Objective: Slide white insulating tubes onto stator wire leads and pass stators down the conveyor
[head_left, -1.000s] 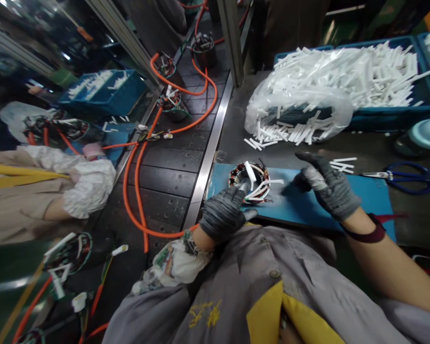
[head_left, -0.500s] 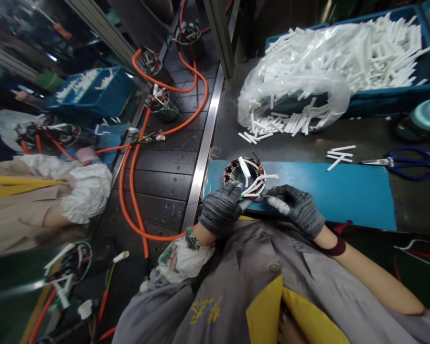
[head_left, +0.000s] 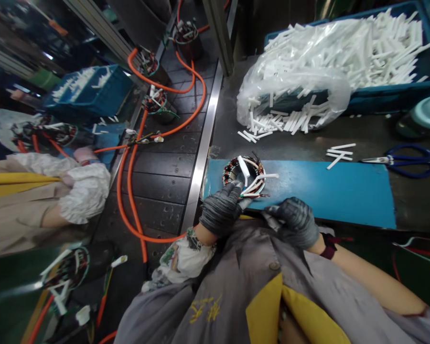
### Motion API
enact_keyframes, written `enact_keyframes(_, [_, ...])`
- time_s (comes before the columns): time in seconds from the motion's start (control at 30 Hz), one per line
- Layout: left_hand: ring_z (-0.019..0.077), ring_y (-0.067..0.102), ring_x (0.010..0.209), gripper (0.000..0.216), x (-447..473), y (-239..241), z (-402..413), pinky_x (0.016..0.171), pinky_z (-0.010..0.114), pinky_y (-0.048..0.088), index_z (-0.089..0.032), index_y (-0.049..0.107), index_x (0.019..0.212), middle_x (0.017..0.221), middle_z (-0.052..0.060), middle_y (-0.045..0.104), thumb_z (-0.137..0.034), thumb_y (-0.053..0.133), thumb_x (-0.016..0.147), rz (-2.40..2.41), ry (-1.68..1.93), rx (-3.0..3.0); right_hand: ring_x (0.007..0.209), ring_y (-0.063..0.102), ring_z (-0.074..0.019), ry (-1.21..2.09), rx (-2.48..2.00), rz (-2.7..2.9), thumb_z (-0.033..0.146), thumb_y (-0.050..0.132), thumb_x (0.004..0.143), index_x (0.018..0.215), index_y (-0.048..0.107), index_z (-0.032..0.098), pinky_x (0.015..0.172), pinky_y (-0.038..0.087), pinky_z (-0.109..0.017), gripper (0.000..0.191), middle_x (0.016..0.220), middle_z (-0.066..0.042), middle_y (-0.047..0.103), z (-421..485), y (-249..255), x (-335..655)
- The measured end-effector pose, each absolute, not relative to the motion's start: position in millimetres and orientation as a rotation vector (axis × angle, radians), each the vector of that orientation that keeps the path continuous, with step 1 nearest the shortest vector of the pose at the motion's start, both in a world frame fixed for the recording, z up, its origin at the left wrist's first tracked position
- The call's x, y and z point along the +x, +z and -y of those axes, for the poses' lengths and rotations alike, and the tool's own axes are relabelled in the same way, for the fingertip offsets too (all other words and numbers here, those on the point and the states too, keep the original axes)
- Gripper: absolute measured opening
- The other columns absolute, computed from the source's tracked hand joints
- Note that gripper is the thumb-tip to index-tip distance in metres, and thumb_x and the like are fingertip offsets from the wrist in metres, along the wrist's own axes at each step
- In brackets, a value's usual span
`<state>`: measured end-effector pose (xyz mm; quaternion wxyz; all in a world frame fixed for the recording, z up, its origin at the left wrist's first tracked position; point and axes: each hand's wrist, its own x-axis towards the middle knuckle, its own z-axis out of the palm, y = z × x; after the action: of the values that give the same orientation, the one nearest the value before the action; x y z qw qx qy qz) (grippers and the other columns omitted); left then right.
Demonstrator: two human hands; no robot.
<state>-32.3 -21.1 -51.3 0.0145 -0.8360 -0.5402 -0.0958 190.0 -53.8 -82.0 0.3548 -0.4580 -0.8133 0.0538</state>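
A round motor stator [head_left: 244, 177] with copper windings, coloured wires and white sleeves sits at the left end of a blue mat [head_left: 329, 193]. My gloved left hand [head_left: 222, 210] grips its near rim, fingers curled on it. My gloved right hand [head_left: 295, 222] rests at the mat's near edge, just right of the stator, fingers curled and pinched around a thin wire or sleeve end that I cannot make out clearly.
A plastic bag of white sleeves [head_left: 294, 95] spills from a blue bin [head_left: 390, 95] at the back. Loose sleeves [head_left: 338, 153] and blue-handled scissors [head_left: 404, 162] lie right of it. A conveyor [head_left: 165, 181] with orange cables [head_left: 129, 191] and more stators runs left. Another person's sleeve [head_left: 82, 191] is at far left.
My right hand has come back from the open mat to the near edge beside the stator and curled shut. My left hand has stayed on the stator.
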Motion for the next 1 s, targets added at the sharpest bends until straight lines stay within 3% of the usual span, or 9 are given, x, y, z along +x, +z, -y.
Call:
enact_keyframes(0.1, [0.0262, 0.072, 0.100, 0.040, -34, -48, 24, 0.081, 0.035, 0.058, -0.015, 0.069, 0.118, 0.117, 0.015, 0.072, -0.043, 0.066, 0.090, 1.661, -0.470, -2.522, 0.071, 0.067, -0.0197, 0.361, -1.400, 1.785, 0.036, 0.064, 0.090, 0.090, 0.069, 0.021, 0.066, 0.053, -0.034, 0.016, 0.080, -0.005, 0.073, 48, -89, 192])
enact_keyframes(0.2, [0.0239, 0.070, 0.093, 0.026, -32, -45, 25, 0.076, 0.035, 0.056, -0.023, 0.071, 0.113, 0.108, 0.011, 0.073, -0.036, 0.063, 0.092, 1.506, -0.485, -2.535, 0.079, 0.069, -0.0215, 0.438, -1.381, 1.726, 0.036, 0.068, 0.088, 0.099, 0.067, 0.020, 0.071, 0.056, -0.036, 0.019, 0.089, -0.006, 0.074, 43, -93, 191])
enact_keyframes(0.33, [0.0215, 0.066, 0.083, 0.021, -25, -41, 22, 0.068, 0.034, 0.050, -0.029, 0.073, 0.108, 0.094, 0.008, 0.071, -0.026, 0.059, 0.093, 1.387, -0.309, -2.652, 0.082, 0.066, -0.0217, 0.299, -1.348, 1.839, 0.029, 0.065, 0.089, 0.098, 0.071, 0.022, 0.073, 0.054, -0.037, 0.013, 0.089, -0.007, 0.072, 40, -96, 188])
enact_keyframes(0.53, [0.0231, 0.064, 0.086, 0.024, -16, -39, 18, 0.070, 0.035, 0.048, -0.028, 0.073, 0.111, 0.088, 0.008, 0.070, -0.023, 0.055, 0.095, 1.446, -0.227, -2.686, 0.079, 0.063, -0.0191, -0.030, -1.215, 2.124, 0.021, 0.062, 0.088, 0.095, 0.077, 0.028, 0.070, 0.048, -0.034, 0.018, 0.084, -0.004, 0.074, 37, -99, 193])
enact_keyframes(0.67, [0.0224, 0.065, 0.085, 0.024, -14, -41, 19, 0.070, 0.033, 0.047, -0.024, 0.074, 0.108, 0.082, 0.008, 0.071, -0.026, 0.053, 0.098, 1.484, -0.280, -2.608, 0.073, 0.063, -0.0178, -0.023, -1.002, 2.203, 0.016, 0.061, 0.087, 0.092, 0.077, 0.027, 0.064, 0.045, -0.032, 0.020, 0.079, -0.003, 0.074, 49, -100, 188])
enact_keyframes(0.77, [0.0220, 0.065, 0.084, 0.024, -12, -41, 19, 0.070, 0.033, 0.047, -0.023, 0.075, 0.106, 0.081, 0.007, 0.071, -0.030, 0.053, 0.099, 1.468, -0.332, -2.574, 0.070, 0.063, -0.0178, 0.123, -0.938, 2.232, 0.015, 0.057, 0.088, 0.089, 0.075, 0.027, 0.062, 0.046, -0.033, 0.021, 0.078, -0.003, 0.074, 57, -98, 183])
enact_keyframes(0.87, [0.0223, 0.065, 0.085, 0.024, -12, -41, 18, 0.073, 0.033, 0.046, -0.023, 0.075, 0.102, 0.082, 0.007, 0.071, -0.031, 0.053, 0.099, 1.491, -0.337, -2.580, 0.073, 0.065, -0.0206, 0.303, -1.225, 1.929, 0.027, 0.062, 0.088, 0.086, 0.071, 0.024, 0.068, 0.050, -0.036, 0.010, 0.076, -0.005, 0.072, 54, -96, 183])
enact_keyframes(1.0, [0.0226, 0.064, 0.084, 0.021, -13, -42, 18, 0.074, 0.033, 0.046, -0.023, 0.075, 0.102, 0.084, 0.008, 0.070, -0.030, 0.056, 0.097, 1.492, -0.381, -2.610, 0.076, 0.066, -0.0211, 0.876, -1.496, 1.378, 0.048, 0.066, 0.085, 0.085, 0.068, 0.022, 0.071, 0.053, -0.036, 0.026, 0.083, -0.005, 0.073, 37, -89, 182])
